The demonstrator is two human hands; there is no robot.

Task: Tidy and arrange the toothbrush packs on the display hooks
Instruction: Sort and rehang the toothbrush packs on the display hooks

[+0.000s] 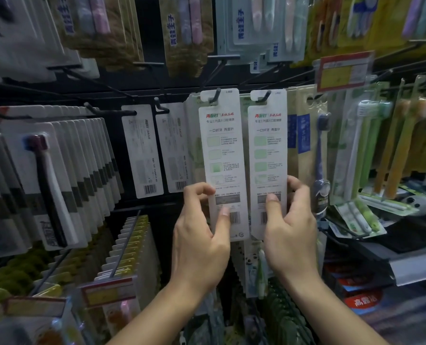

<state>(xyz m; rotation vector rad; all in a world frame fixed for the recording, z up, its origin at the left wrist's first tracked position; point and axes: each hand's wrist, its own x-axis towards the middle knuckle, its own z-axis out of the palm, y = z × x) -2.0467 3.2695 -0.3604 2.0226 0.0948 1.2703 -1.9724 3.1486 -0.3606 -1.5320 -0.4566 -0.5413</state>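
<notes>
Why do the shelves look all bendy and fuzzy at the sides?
Head view: the wide-angle lens bows the rows near the edges; the two white green-printed toothbrush packs in the middle look sharpest, held by the left hand and right hand; the corners are soft and dim, and the red-edged price tag looks washed out.

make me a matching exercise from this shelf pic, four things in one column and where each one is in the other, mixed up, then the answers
Things:
1. left hand
2. right hand
3. red and yellow price tag
4. dark and white toothbrush pack

Places:
A. clipped up at the upper right of the display
B. gripping the lower end of the right white pack
C. front of the row of packs on the far left
D. gripping the lower end of the left white pack

Pairs: 1-D, 2-B, 3-A, 4-C
</notes>
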